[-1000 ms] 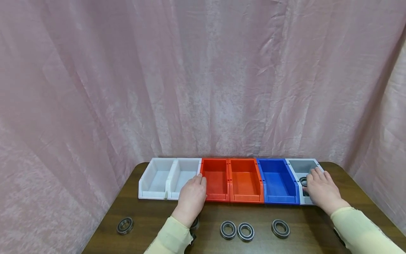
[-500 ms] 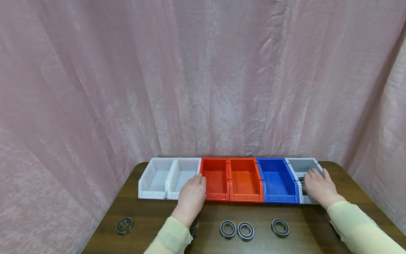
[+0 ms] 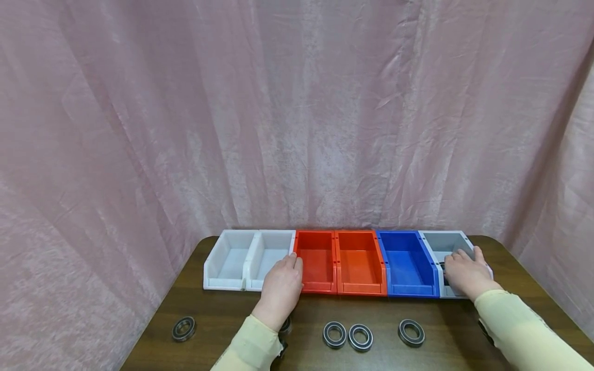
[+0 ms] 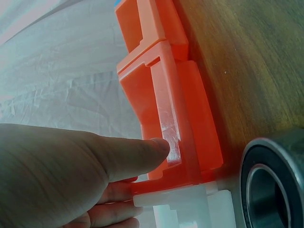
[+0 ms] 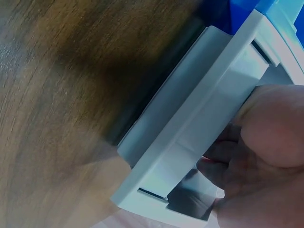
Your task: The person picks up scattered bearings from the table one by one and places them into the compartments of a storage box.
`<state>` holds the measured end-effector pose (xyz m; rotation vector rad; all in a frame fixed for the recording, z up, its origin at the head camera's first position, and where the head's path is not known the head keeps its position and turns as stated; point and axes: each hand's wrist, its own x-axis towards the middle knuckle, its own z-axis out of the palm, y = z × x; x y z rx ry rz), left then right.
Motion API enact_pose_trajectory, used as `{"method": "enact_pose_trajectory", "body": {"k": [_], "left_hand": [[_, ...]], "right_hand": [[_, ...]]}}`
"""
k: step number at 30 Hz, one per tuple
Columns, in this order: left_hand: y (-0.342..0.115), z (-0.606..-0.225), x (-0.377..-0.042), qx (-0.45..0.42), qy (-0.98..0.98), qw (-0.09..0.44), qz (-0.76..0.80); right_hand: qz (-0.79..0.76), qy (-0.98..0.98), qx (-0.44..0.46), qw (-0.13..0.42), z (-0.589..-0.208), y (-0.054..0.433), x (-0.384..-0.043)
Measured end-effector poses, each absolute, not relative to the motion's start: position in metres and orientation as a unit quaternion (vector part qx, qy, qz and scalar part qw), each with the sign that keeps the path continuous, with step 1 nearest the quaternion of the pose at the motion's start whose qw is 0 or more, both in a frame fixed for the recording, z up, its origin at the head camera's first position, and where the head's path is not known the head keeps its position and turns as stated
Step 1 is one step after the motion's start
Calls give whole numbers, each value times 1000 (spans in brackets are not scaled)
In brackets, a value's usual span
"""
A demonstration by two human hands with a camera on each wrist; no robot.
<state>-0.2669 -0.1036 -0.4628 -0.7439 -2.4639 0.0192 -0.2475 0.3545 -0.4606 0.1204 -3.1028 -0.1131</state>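
Note:
My left hand [image 3: 282, 281] rests at the front of the red bin [image 3: 315, 255], beside the second white bin [image 3: 269, 252]. In the left wrist view its thumb lies straight against the bin's front lip, and the other fingers are partly hidden behind. My right hand [image 3: 466, 273] reaches into the grey bin [image 3: 445, 239] at the row's right end. Its fingers are bent down inside, where a dark bearing [image 3: 442, 267] shows barely past them. In the right wrist view the fingertips are hidden behind the grey front wall [image 5: 209, 111]; I cannot tell whether they hold the bearing.
Bearings lie on the wooden table: one far left [image 3: 183, 329], one partly under my left wrist [image 3: 286, 325], a middle pair [image 3: 334, 335], and one right [image 3: 411, 333]. An orange bin [image 3: 359, 257] and a blue bin [image 3: 408, 260] continue the row. A pink curtain [image 3: 297, 129] hangs behind.
My right hand has shifted slightly left and deeper into the grey bin, its fingers bending more and covering more of the bearing. The left hand stays in place.

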Motion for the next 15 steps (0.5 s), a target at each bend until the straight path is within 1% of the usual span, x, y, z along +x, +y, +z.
{"method": "enact_pose_trajectory", "body": {"k": [9,12,15], "left_hand": [[-104,-465,-269,-278,-920,276,15],[-104,-465,-270,-278,-920,275,14],[-105,-464,-270,-277,-921,273,13]], "right_hand": [[-53,-998,39,-18,-460,356,-252],[-53,-998,42,-16,-459,355,-252],[-49,-998,49,-2,-458,354,-251]]}}
